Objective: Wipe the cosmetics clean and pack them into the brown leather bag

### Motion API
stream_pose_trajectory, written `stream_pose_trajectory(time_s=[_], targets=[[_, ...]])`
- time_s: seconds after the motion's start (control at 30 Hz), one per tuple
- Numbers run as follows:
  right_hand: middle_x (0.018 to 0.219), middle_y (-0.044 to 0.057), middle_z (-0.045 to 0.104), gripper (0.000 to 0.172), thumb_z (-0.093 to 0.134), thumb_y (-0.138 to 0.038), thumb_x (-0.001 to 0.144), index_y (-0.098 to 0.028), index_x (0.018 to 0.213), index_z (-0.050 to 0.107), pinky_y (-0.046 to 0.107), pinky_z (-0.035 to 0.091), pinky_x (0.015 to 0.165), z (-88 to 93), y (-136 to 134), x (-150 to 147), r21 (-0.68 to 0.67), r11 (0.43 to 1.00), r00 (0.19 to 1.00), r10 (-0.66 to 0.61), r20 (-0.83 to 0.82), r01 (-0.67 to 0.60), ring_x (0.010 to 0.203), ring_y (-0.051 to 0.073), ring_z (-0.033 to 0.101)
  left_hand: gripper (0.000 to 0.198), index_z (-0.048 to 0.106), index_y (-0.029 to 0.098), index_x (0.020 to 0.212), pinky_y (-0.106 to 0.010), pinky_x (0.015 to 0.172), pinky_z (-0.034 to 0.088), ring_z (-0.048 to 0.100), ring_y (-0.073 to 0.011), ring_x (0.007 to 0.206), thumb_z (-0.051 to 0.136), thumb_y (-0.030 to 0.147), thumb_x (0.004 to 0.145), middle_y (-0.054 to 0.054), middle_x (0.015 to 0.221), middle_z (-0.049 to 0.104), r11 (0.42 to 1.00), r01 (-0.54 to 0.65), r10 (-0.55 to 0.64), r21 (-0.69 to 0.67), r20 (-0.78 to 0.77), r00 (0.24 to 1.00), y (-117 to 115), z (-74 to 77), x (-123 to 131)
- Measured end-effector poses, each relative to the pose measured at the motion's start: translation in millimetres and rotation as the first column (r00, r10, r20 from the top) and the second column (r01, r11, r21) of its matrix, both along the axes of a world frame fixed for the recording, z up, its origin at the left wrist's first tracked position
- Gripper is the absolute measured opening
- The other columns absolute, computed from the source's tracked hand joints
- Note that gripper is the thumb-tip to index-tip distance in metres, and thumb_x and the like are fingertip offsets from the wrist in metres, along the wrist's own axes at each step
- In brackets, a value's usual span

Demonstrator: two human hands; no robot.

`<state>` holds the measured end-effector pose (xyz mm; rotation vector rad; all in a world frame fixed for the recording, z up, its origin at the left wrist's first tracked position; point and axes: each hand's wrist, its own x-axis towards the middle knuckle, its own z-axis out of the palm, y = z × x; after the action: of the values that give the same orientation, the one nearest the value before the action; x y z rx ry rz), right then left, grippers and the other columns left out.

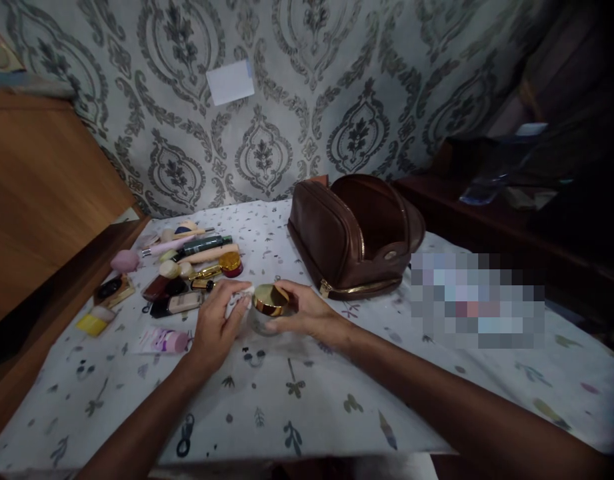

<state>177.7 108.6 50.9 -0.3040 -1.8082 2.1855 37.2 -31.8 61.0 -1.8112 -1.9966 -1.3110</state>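
A small clear glass jar with a gold lid [268,305] stands on the patterned white cloth [297,407] in the middle of the table. My right hand [307,313] is curled round its right side, fingers closed on it. From the left, my left hand [217,325] reaches in; its fingers pinch something small and white right against the jar, too small to name. An open brown leather pouch [354,233] with a gold zip lies just behind the jar.
Several cosmetics lie at the left: a pink sponge [125,261], brushes, tubes, a red jar with a gold lid [231,264], a pink tube [164,341], a yellow pad [93,323]. A wooden cabinet [41,193] stands left, a dark shelf [511,220] right, wallpaper behind.
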Motion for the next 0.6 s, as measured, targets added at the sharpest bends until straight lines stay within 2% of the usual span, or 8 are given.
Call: stream_pose_trajectory(time_s=[0.1, 0.17, 0.23, 0.4, 0.6], targets=[[0.095, 0.0, 0.065, 0.06, 0.087, -0.028, 0.055, -0.021, 0.107, 0.057, 0.03, 0.047, 0.084, -3.3, -1.5, 0.5, -0.069, 0.998, 1.0, -0.01, -0.023, 0.009, 0.091, 0.018, 0.061, 0.021, 0.059, 0.019, 0.113, -0.034, 0.087, 0.047, 0.059, -0.0202, 0.1, 0.047, 0.022, 0.096, -0.006, 0.105, 0.062, 0.999, 0.02, -0.019, -0.027, 0.036, 0.999, -0.9, 1.5, 1.7], [0.099, 0.0, 0.064, 0.073, 0.088, -0.027, 0.055, -0.024, 0.119, 0.053, 0.03, 0.047, 0.084, -6.5, -0.4, 0.2, -0.069, 0.998, 0.999, -0.011, -0.033, 0.008, 0.094, 0.017, 0.06, 0.024, 0.058, 0.019, 0.116, -0.035, 0.09, 0.046, 0.057, -0.0212, 0.104, 0.044, 0.021, 0.096, -0.008, 0.109, 0.061, 0.996, 0.05, -0.047, -0.072, 0.044, 0.998, -1.4, 2.1, 2.8], [0.103, 0.001, 0.064, 0.077, 0.087, -0.028, 0.057, -0.025, 0.125, 0.051, 0.032, 0.047, 0.088, -8.6, 1.7, -0.2, -0.047, 0.999, 0.999, 0.018, -0.028, -0.019, 0.097, 0.018, 0.06, 0.026, 0.057, 0.019, 0.118, -0.036, 0.092, 0.045, 0.056, -0.0214, 0.107, 0.043, 0.02, 0.096, -0.008, 0.112, 0.06, 0.991, 0.074, -0.07, -0.11, 0.047, 0.996, -1.5, 2.3, 3.1], [0.113, 0.004, 0.063, 0.067, 0.084, -0.034, 0.063, -0.022, 0.123, 0.057, 0.038, 0.043, 0.099, -6.9, 10.2, 0.7, 0.204, 0.979, 1.0, 0.023, -0.003, -0.022, 0.109, 0.022, 0.058, 0.025, 0.057, 0.02, 0.117, -0.035, 0.091, 0.047, 0.06, -0.0206, 0.103, 0.045, 0.021, 0.095, -0.006, 0.109, 0.063, 0.989, 0.068, -0.062, -0.13, 0.055, 0.997, -1.0, 0.2, 0.8], [0.111, 0.007, 0.059, 0.057, 0.074, -0.041, 0.076, -0.022, 0.127, 0.06, 0.036, 0.049, 0.087, 1.7, 20.7, 7.1, 0.494, 0.868, 0.999, 0.031, 0.024, -0.039, 0.103, 0.022, 0.056, 0.019, 0.055, 0.02, 0.111, -0.032, 0.084, 0.049, 0.062, -0.02, 0.097, 0.048, 0.023, 0.094, -0.005, 0.104, 0.065, 0.99, 0.022, -0.016, -0.137, 0.045, 0.999, -2.2, -2.9, -0.6]])
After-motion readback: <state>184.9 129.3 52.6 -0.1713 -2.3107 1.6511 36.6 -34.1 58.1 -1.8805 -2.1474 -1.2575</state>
